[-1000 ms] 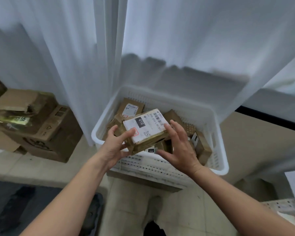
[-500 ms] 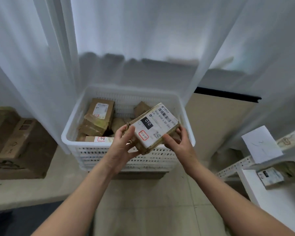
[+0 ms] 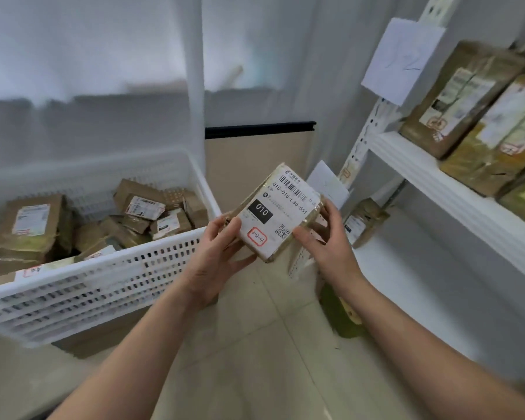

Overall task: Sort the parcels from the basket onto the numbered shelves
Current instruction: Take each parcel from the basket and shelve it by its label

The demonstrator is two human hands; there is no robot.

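Note:
I hold a small brown parcel (image 3: 278, 212) with a white label reading "010" and a red-framed handwritten mark, label facing me. My left hand (image 3: 217, 256) grips its lower left edge, and my right hand (image 3: 328, 247) grips its right side. It hangs in the air between the white plastic basket (image 3: 103, 286) on the left and the white shelves (image 3: 455, 189) on the right. Several brown parcels (image 3: 146, 216) lie in the basket.
Several parcels (image 3: 467, 101) stand on the upper shelf at the right, and one small parcel (image 3: 365, 221) stands on the lower shelf. Paper tags (image 3: 402, 59) hang on the shelf post. White curtains hang behind the basket. Tiled floor lies below.
My view has swung to the right, so the basket now sits at the left and the shelves fill the right. Both hands carried the parcel away from the basket toward the shelves.

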